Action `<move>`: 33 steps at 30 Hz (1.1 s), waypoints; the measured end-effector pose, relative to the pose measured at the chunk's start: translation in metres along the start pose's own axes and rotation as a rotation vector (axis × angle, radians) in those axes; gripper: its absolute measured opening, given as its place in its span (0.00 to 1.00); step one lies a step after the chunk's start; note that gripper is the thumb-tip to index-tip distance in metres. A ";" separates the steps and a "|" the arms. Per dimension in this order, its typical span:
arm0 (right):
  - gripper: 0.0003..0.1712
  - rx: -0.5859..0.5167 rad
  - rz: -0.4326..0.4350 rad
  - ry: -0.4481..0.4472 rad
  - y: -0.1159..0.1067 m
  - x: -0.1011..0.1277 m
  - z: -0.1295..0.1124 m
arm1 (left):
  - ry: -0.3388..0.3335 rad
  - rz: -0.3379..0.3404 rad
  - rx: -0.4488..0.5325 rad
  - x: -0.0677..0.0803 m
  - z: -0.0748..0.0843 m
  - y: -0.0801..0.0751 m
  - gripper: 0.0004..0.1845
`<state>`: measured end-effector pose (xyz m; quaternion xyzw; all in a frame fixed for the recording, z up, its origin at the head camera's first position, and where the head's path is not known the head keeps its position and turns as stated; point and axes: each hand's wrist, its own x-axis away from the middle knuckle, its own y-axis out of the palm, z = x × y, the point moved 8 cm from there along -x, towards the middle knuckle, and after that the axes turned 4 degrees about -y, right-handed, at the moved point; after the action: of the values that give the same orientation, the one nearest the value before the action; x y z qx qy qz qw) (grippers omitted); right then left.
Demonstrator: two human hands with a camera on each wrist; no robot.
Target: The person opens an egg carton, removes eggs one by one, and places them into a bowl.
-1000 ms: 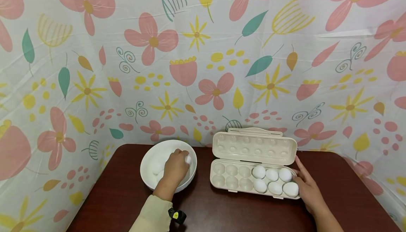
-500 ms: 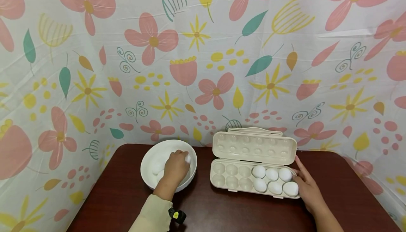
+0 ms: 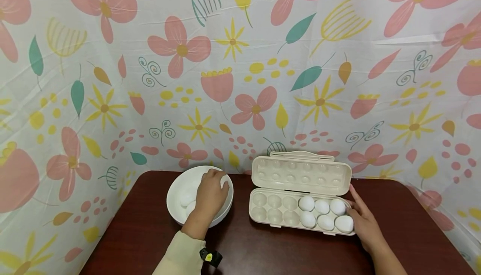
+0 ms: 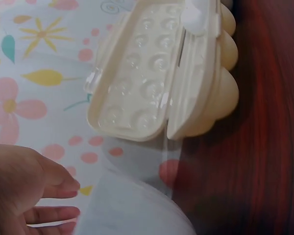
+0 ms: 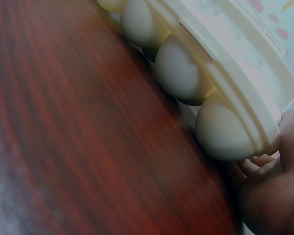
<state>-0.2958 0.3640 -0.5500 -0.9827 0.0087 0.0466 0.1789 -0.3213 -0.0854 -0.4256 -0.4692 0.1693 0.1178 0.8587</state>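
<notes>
Over the right side of a white bowl [image 3: 173, 187], my left hand [image 3: 210, 193] reaches inside with its fingers curled around a white egg, mostly hidden; a small white patch shows between index finger and thumb. More white eggs [image 3: 188, 199] lie in the bowl, left of the hand. The same hand [image 4: 19, 191] is at the lower left of the left wrist view. My right hand [image 3: 364, 225] grips the right end of the cream egg carton [image 3: 259, 223], its lid standing open. Several eggs [image 3: 325, 222] fill the carton's right half; the left-half cups hold none.
Both containers stand on a dark red-brown table [image 3: 263, 254], the bowl left and the carton right, with a gap between them. A flower-printed cloth [image 3: 240, 99] hangs behind the table. A black strap [image 3: 211, 257] circles the left wrist.
My left hand has turned and risen slightly at the bowl; its thumb now shows, and the egg seen beside the fingers earlier is mostly covered. The right hand and carton have stayed put.
</notes>
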 end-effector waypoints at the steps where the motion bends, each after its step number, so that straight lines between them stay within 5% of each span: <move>1: 0.36 -0.001 -0.003 0.000 0.000 0.000 0.000 | 0.000 0.006 0.010 0.000 0.002 -0.002 0.16; 19: 0.36 -0.008 -0.015 0.013 0.003 -0.002 -0.001 | 0.093 0.061 0.080 0.005 0.048 -0.001 0.11; 33: 0.37 -0.025 -0.008 -0.009 0.000 -0.001 0.001 | 0.179 0.007 0.076 0.021 0.084 0.032 0.12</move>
<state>-0.2964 0.3638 -0.5506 -0.9847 0.0034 0.0502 0.1668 -0.2985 0.0033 -0.4168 -0.4445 0.2512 0.0720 0.8568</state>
